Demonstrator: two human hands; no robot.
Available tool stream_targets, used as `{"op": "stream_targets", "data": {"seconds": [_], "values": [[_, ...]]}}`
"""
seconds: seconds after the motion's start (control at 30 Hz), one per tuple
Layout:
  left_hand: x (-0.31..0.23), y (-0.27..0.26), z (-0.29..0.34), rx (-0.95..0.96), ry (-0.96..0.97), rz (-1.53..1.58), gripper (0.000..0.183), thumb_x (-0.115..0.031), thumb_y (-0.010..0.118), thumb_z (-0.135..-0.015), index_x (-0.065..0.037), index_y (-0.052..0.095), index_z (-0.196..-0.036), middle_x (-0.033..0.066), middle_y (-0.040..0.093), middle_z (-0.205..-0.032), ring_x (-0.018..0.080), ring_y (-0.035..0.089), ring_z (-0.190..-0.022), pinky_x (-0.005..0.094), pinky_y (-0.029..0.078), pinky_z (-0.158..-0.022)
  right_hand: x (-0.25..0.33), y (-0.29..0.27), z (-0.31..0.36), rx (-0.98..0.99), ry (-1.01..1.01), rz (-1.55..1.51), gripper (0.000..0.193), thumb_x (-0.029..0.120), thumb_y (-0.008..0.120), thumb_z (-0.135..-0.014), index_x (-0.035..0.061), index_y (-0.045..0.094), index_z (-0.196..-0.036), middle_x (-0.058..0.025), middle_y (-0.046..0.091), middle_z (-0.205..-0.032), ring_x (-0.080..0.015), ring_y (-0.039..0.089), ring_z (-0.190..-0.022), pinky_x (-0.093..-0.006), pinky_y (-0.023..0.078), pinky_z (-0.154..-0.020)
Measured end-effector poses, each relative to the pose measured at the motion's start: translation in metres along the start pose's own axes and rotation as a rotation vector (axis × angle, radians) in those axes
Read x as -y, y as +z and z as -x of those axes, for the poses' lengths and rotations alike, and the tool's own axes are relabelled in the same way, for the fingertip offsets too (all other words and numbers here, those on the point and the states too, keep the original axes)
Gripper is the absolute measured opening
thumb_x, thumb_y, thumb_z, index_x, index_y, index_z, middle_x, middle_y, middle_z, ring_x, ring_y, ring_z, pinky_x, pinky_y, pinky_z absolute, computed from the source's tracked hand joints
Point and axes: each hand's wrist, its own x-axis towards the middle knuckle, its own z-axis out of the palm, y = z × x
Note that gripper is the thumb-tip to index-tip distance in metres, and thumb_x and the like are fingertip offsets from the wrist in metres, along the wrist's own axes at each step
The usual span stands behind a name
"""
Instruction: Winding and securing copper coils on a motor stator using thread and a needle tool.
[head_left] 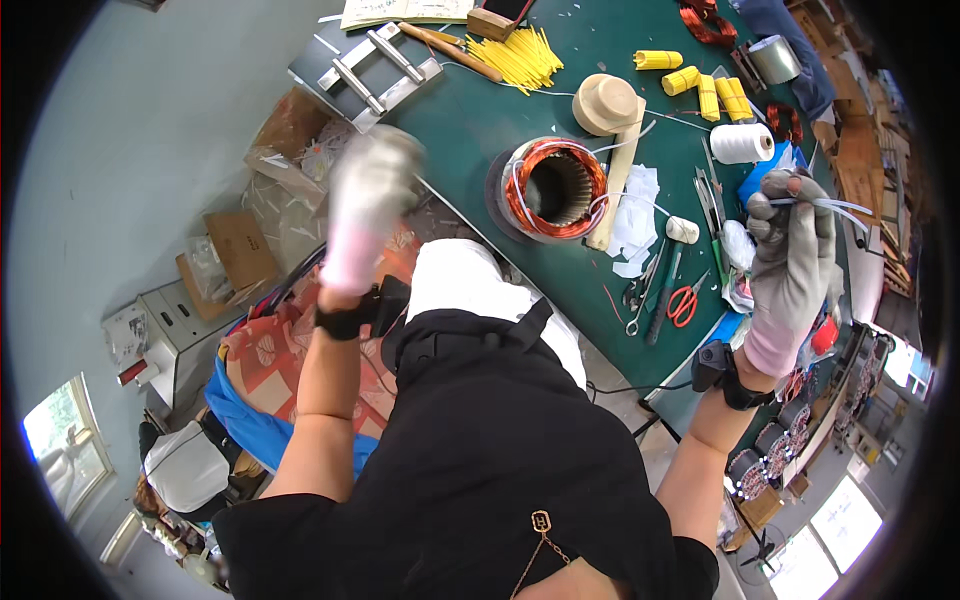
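Observation:
My right hand (pixel 793 245), in a grey glove with a pink cuff, is raised over the right side of the table. Its fingers pinch a few thin white sleeves (pixel 843 207) that stick out to the right. My left hand (pixel 375 180), gloved too, hangs off the table's left edge, near a metal frame with two bars (pixel 372 72). Motion smears its fingers, so their state does not show. Between the hands stands a motor stator (pixel 556 188) with copper windings round its top. White lead sleeves come off it toward the right.
A wooden mallet (pixel 606 104), paper scraps (pixel 634 215) and red-handled scissors (pixel 683 305) lie around the stator on the green table (pixel 470 150). Yellow strips (pixel 520 58), yellow rolls (pixel 708 97) and a white thread spool (pixel 742 143) sit farther back. Cardboard boxes (pixel 240 250) stand at left.

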Motion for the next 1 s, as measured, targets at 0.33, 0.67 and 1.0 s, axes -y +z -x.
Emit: {"op": "stream_targets", "data": {"seconds": [0.33, 0.67, 1.0], "values": [[0.054, 0.109, 0.022, 0.665, -0.711, 0.410, 0.032, -0.028, 0.037, -0.096, -0.001, 0.052, -0.088, 0.0027, 0.050, -0.063, 0.0110, 0.046, -0.052, 0.0261, 0.040, -0.049, -0.008, 0.025, 0.020, 0.016, 0.080, 0.027, 0.019, 0.012, 0.045, -0.095, -0.0007, 0.053, -0.106, -0.0122, 0.059, -0.095, -0.0153, 0.060, -0.075, -0.0252, 0.049, -0.065], [0.074, 0.099, -0.014, 0.564, -0.963, 0.661, 0.035, -0.036, 0.053, -0.091, -0.007, 0.053, -0.072, 0.0004, 0.049, -0.054, 0.0092, 0.050, -0.048, 0.0240, 0.038, -0.045, -0.011, 0.019, 0.031, -0.066, 0.005, 0.041, 0.021, 0.010, 0.048, -0.094, 0.0013, 0.056, -0.111, -0.0110, 0.056, -0.103, -0.0160, 0.056, -0.084, -0.0228, 0.047, -0.068], [0.014, 0.090, 0.000, 0.605, 0.083, -0.329, 0.018, -0.008, 0.057, -0.078, -0.009, 0.058, -0.096, 0.0112, 0.060, -0.079, 0.0286, 0.060, -0.074, 0.0371, 0.047, -0.065, -0.031, 0.037, 0.026, -0.219, 0.049, 0.085, 0.021, 0.010, 0.054, -0.091, -0.0016, 0.056, -0.108, -0.0090, 0.063, -0.086, -0.0130, 0.061, -0.069, -0.0227, 0.049, -0.059]]}}
